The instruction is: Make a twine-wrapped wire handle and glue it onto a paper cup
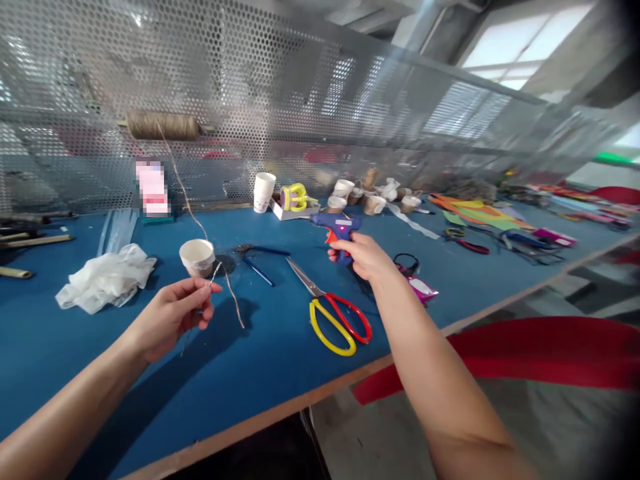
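My left hand (173, 313) is closed in a pinch on a thin strand of jute twine (231, 293), just in front of a small paper cup (197, 257) that seems to hang from it. The twine runs up to a spool (163, 125) mounted on the perforated metal wall. My right hand (363, 257) is wrapped round the handle of a blue glue gun (336, 227) with an orange trigger, standing on the blue table (270, 373). Yellow-and-red scissors (333, 313) lie between my hands.
A crumpled clear plastic bag (105, 277) lies at left. Stacked white cups (263, 192), a yellow tape dispenser (295, 198) and several twine-wrapped cups (373, 197) stand at the back. Coloured paper sheets (475, 213) and more scissors (465, 241) lie at right. A red seat (545, 353) is beyond the table edge.
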{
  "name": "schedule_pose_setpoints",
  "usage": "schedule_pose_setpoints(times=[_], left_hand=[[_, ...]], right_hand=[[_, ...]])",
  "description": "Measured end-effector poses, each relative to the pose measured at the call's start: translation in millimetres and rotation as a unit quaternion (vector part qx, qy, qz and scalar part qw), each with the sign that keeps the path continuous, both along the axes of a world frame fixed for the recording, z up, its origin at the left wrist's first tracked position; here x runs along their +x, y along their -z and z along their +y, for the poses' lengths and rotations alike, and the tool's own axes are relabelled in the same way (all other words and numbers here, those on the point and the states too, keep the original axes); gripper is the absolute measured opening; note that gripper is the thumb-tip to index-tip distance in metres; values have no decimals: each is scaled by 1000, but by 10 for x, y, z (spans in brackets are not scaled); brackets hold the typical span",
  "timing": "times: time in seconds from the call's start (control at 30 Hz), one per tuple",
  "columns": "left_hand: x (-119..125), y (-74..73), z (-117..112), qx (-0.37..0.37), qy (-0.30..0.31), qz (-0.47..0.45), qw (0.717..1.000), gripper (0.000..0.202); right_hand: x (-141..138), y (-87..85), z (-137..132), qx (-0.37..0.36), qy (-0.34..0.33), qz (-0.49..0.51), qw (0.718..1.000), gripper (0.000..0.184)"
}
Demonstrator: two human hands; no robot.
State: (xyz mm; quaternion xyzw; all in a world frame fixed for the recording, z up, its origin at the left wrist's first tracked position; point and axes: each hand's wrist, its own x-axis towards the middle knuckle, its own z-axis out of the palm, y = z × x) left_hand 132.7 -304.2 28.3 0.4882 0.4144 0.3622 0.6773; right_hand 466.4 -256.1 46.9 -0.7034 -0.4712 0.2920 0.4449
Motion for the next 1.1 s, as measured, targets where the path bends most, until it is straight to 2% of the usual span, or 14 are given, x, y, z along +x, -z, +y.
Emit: schedule_pose_setpoints(times=[0.1, 0.17, 0.27, 0.33, 0.4, 0.47, 0.6, 0.7, 0.8, 0.83, 0.9, 1.0, 1.03, 1.1], left_hand=[[5, 66, 35, 71, -8, 89, 993, 27], [18, 145, 96, 204, -7, 235, 950, 23], [76, 265, 220, 428, 51, 444, 786, 17], [142, 327, 305, 493, 129, 528, 679, 24], [223, 374, 383, 527, 185, 546, 625, 26], [309, 405, 451, 543, 199, 536, 616, 22], [479, 327, 574, 547, 152, 524, 635, 18], [566, 7, 688, 550, 63, 508, 660, 19], [512, -534, 819, 576, -98, 435, 685, 18], [450, -724, 854, 585, -134, 426, 677, 21], [266, -1045, 872, 623, -215, 421, 624, 22], [-50, -1229, 718, 628, -300, 437, 570, 22], [-134, -1196, 622, 609, -304, 443, 583, 22], [-236, -1012, 400, 518, -232, 389, 726, 15]], right_hand=[[-270, -120, -79, 34, -76, 77, 994, 7], [-448, -142, -93, 68, -140, 167, 974, 14], [-687, -86, -63, 98, -185, 291, 933, 16], [-801, -16, -27, 96, -178, 331, 922, 15], [-861, 55, 2, 90, -165, 355, 916, 15], [-872, 113, 15, 85, -154, 367, 913, 15], [-826, 172, 5, 89, -141, 378, 911, 15], [-804, 187, -6, 93, -134, 382, 910, 15], [-803, 194, -12, 94, -130, 383, 910, 16], [-805, 195, -15, 95, -130, 383, 910, 15], [-807, 192, -27, 99, -132, 383, 909, 15], [-817, 170, -65, 108, -146, 389, 903, 15], [-827, 157, -85, 111, -157, 390, 901, 16], [-868, 121, -138, 113, -182, 388, 897, 19]])
